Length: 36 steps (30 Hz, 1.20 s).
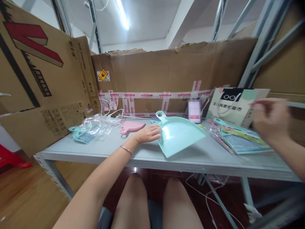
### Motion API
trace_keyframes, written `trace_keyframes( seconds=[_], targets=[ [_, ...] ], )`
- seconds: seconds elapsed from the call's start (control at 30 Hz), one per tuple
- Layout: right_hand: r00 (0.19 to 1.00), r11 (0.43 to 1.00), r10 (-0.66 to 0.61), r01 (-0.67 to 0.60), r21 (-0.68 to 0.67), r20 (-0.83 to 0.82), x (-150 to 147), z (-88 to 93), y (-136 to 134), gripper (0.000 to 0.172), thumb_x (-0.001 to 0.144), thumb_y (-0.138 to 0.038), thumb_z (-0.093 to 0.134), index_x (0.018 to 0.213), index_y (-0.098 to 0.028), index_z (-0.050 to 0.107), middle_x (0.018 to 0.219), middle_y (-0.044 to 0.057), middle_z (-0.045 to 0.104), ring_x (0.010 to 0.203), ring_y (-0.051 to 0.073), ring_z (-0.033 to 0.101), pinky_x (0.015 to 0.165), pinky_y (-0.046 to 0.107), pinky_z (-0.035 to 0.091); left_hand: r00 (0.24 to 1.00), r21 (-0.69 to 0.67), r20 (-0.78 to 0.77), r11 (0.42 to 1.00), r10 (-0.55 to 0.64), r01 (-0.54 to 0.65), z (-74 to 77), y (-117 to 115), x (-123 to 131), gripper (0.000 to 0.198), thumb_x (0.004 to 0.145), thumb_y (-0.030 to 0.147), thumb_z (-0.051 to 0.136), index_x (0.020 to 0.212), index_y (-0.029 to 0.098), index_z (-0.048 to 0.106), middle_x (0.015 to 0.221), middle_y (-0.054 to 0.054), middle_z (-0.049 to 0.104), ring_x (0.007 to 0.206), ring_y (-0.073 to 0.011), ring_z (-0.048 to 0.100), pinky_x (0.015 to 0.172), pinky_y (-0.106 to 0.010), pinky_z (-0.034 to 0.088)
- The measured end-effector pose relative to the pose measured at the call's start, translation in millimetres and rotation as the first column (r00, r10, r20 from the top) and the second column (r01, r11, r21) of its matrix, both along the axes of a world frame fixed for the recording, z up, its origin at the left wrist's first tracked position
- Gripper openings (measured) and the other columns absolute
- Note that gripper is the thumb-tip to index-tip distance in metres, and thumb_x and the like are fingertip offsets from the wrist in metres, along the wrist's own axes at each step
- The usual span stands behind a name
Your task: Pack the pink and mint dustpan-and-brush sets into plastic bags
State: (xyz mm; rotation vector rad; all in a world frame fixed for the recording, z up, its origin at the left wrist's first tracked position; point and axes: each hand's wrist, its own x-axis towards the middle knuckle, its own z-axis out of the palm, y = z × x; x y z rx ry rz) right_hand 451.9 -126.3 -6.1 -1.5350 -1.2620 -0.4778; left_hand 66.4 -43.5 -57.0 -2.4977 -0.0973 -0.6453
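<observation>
My left hand (149,133) grips the left edge of a mint-green dustpan (182,133), its fingertips partly hidden behind the rim. The dustpan is tilted, with its looped handle up and its wide lip toward the table's front edge. To the right, my right hand (271,119) is raised above the table, blurred by motion. Its fingers are bent toward the left, but whether they hold anything is unclear. Below and beside it lies a stack of mint-green dustpans (245,141) in clear plastic, with a yellow-green strip on top.
A pink dustpan (132,126) lies left of centre. Farther left are crumpled clear plastic (95,124) and a small mint-green dustpan (82,135). A phone-like screen (194,111) and a paper bag (234,106) stand at the back. Cardboard (152,73) walls the table.
</observation>
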Motion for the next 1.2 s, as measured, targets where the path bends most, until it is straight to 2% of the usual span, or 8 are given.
trace_keyframes(
  seconds=[0.13, 0.23, 0.3, 0.5, 0.7, 0.83, 0.93, 1.2],
  targets=[
    [0.767, 0.615, 0.435, -0.636, -0.467, -0.472, -76, 0.2, 21, 0.033, 0.081, -0.044, 0.047, 0.098, -0.019, 0.059, 0.106, 0.012, 0.062, 0.095, 0.024, 0.057, 0.085, 0.038, 0.043, 0.997, -0.042, -0.064, 0.999, -0.03, 0.028, -0.5, -7, 8, 0.031, 0.09, 0.015, 0.028, 0.078, 0.015, 0.057, 0.097, -0.012, 0.065, 0.105, -0.0182, 0.057, 0.096, -0.038, 0.045],
    [0.4, 0.106, 0.449, -0.912, -0.397, -0.799, -106, -17.2, 33, 0.037, 0.083, -0.048, 0.042, 0.092, -0.019, 0.063, 0.091, 0.009, 0.067, 0.084, 0.022, 0.062, 0.077, 0.034, 0.048, 0.995, -0.073, -0.085, 0.997, -0.043, 0.037, 0.6, -11, 8, 0.031, 0.09, 0.015, 0.028, 0.076, 0.016, 0.056, 0.094, -0.012, 0.066, 0.105, -0.0178, 0.057, 0.097, -0.037, 0.045],
    [0.241, -0.015, 0.383, -0.963, -0.267, -0.891, -113, -26.7, 39, 0.037, 0.084, -0.046, 0.04, 0.099, -0.019, 0.062, 0.092, 0.008, 0.068, 0.083, 0.021, 0.063, 0.075, 0.033, 0.05, 0.996, -0.099, -0.083, 0.995, -0.042, 0.034, 1.6, -12, 7, 0.03, 0.089, 0.014, 0.029, 0.076, 0.016, 0.056, 0.092, -0.012, 0.066, 0.106, -0.0184, 0.057, 0.096, -0.037, 0.046],
    [0.24, 0.075, 0.346, -0.971, -0.228, -0.907, -117, -42.0, 46, 0.039, 0.069, -0.028, 0.066, 0.106, -0.019, 0.059, 0.088, 0.006, 0.069, 0.071, 0.017, 0.065, 0.066, 0.027, 0.053, 0.994, -0.363, -0.067, 0.93, -0.083, 0.053, 0.0, -14, 12, 0.026, 0.089, 0.016, 0.033, 0.077, 0.015, 0.056, 0.099, -0.014, 0.065, 0.109, -0.0216, 0.055, 0.096, -0.042, 0.043],
    [0.256, 0.083, 0.434, -0.966, -0.245, -0.863, -138, -38.3, 56, 0.033, 0.068, -0.034, 0.068, 0.096, -0.017, 0.064, 0.082, 0.005, 0.07, 0.064, 0.014, 0.064, 0.061, 0.024, 0.052, 0.82, -0.806, 0.444, 0.561, 0.361, 0.19, -0.6, 6, 6, 0.024, 0.087, 0.036, 0.041, 0.098, 0.018, 0.053, 0.117, -0.013, 0.054, 0.112, -0.0205, 0.051, 0.096, -0.042, 0.04],
    [0.304, 0.076, 0.495, -0.948, -0.308, -0.814, -165, -34.7, 67, 0.031, 0.068, -0.035, 0.068, 0.092, -0.016, 0.066, 0.08, 0.005, 0.07, 0.066, 0.015, 0.064, 0.063, 0.025, 0.052, 0.794, -0.9, 0.363, 0.405, 0.488, 0.163, 2.5, 13, -11, 0.042, 0.092, 0.04, 0.017, 0.11, 0.018, 0.048, 0.107, -0.012, 0.058, 0.09, -0.0177, 0.061, 0.075, -0.037, 0.051],
    [0.382, 0.116, 0.55, -0.915, -0.385, -0.742, -181, -36.8, 76, 0.029, 0.07, -0.038, 0.066, 0.09, -0.016, 0.067, 0.081, 0.006, 0.07, 0.067, 0.015, 0.064, 0.063, 0.026, 0.051, 0.83, -0.954, 0.236, 0.281, 0.506, 0.1, 0.9, 9, -18, 0.035, 0.085, 0.043, 0.04, 0.104, 0.019, 0.057, 0.103, -0.009, 0.062, 0.091, -0.0196, 0.061, 0.078, -0.034, 0.049],
    [0.808, 0.595, 0.544, -0.561, -0.576, -0.224, -179, -49.8, 118, 0.037, 0.084, -0.043, 0.049, 0.106, -0.015, 0.06, 0.101, 0.012, 0.065, 0.095, 0.022, 0.059, 0.079, 0.034, 0.046, 0.856, -0.982, 0.133, 0.184, 0.5, 0.045, 0.6, 9, -9, 0.031, 0.078, 0.023, 0.05, 0.105, 0.015, 0.061, 0.104, -0.006, 0.062, 0.097, -0.0205, 0.055, 0.088, -0.035, 0.042]
  ],
)
